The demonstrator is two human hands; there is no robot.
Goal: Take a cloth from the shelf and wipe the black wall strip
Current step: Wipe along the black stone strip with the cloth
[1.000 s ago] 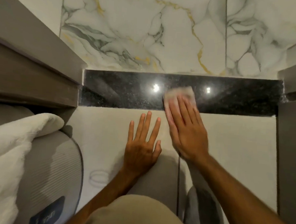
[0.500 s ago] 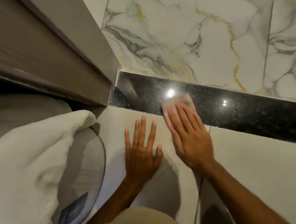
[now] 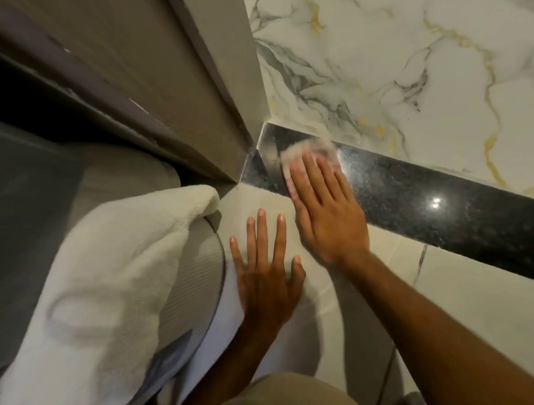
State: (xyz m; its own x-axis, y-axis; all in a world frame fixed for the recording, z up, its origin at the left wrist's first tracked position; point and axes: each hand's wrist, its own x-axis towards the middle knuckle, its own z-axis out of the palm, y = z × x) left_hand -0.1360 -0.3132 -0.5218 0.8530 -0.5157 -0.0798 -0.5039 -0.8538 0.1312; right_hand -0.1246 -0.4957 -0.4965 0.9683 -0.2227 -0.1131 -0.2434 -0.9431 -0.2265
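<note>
My right hand: my right hand (image 3: 327,214) lies flat with the fingers straight and close together, pressing a cloth against the wall; it is spread over the cloth, not curled round it.
Cloth: the cloth (image 3: 308,150) is pale and blurred, pinned under my right fingertips, its upper part showing beyond them. It sits on the left end of the strip, just beside the corner.
Black wall strip: the black wall strip (image 3: 445,208) is a glossy speckled band running from the corner out to the right edge of view, with a bright spot of reflected light on it to the right of my hand.
My left hand: my left hand (image 3: 268,276) is open and empty, fingers spread, palm flat on the pale tile (image 3: 470,306) below the strip.
Above the strip: white marble tile (image 3: 405,70) with grey and gold veins.
Left side: a grey-brown wooden panel (image 3: 128,55) meets the wall at the corner.
Lower left: a white towel (image 3: 100,286) lies over a grey ribbed round object (image 3: 194,276).
</note>
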